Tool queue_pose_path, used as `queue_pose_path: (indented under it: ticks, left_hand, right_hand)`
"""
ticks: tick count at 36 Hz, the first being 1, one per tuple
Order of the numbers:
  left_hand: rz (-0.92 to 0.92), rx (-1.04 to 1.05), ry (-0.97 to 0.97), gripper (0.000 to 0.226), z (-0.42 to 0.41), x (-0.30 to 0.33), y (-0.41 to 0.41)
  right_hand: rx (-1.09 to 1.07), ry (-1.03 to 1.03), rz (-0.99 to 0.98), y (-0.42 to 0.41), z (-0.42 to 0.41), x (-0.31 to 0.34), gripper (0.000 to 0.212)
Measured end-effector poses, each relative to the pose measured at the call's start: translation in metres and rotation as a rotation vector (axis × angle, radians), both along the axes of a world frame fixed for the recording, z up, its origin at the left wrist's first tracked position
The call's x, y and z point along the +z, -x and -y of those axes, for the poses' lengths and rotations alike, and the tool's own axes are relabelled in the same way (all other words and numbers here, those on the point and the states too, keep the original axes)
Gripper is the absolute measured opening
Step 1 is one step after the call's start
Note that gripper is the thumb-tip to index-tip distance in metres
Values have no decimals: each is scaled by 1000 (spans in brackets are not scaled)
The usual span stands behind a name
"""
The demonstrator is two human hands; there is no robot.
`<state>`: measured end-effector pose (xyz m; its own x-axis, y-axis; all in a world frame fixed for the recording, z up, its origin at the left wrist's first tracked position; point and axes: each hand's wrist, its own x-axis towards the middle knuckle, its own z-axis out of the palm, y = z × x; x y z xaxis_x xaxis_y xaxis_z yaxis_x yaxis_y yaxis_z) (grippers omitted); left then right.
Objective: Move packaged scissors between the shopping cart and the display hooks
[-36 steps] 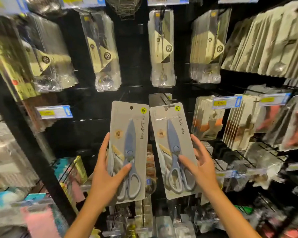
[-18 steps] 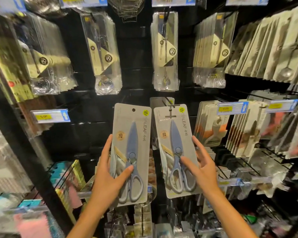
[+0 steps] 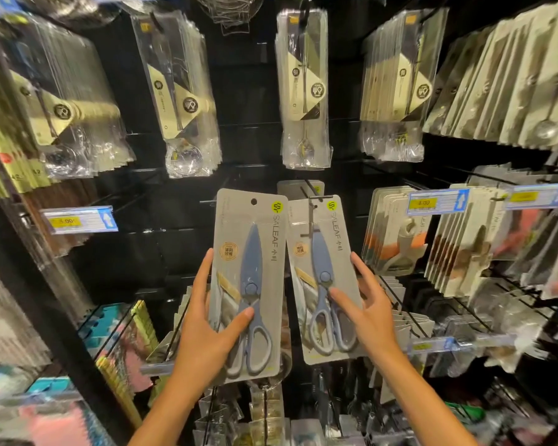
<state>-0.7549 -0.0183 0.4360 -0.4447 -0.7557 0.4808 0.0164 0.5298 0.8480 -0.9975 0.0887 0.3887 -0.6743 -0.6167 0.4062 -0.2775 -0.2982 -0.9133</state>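
**Right-hand scissors pack threaded onto the display hook**

Since the earlier frames, the right-hand scissors pack has risen a little and slid farther onto the display hook, whose black rod now crosses the card well below its hang hole; the left-hand pack has barely shifted.

Head view: the left hand grips the left scissors pack, fingers curled behind the card's left edge and the thumb pressed across the front, just over the blue-grey handles. This pack is held upright, free of any hook, its hang hole above the fingertips. The right hand holds the other pack the same way, thumb on the front near the scissor pivot, fingers behind the right edge. The two packs sit side by side, edges almost touching. Beyond the right fingers hangs a blue price tag; past the left fingers, another price tag. Above both packs hang bagged spoons.
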Motion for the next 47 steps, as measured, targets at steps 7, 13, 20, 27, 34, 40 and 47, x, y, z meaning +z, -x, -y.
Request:
queue_pose_path:
  ticks: [7, 13, 20, 27, 34, 40, 47]
  left_hand:
    - [-29, -3, 10, 98, 9, 6, 6]
    - [-41, -4, 25, 98, 10, 11, 7]
    - [-58, 4, 38, 98, 11, 19, 5]
    - [-55, 12, 55, 98, 12, 25, 3]
    - [-38, 3, 46, 99, 14, 24, 6]
    - [-24, 5, 36, 99, 13, 17, 7]
    - [-12, -7, 2, 99, 6, 8, 13]
  right_hand:
    - [-9, -222, -172, 15, 37, -8, 74]
    - [3, -305, -247, 19, 68, -6, 93]
    - [19, -280, -135, 25, 97, -9, 82]
    - [37, -444, -155, 46, 117, 6, 84]
    - [-150, -567, -164, 64, 121, 2, 81]
    - [-145, -476, -163, 44, 88, -22, 79]
    - [267, -174, -59, -18, 45, 15, 58]
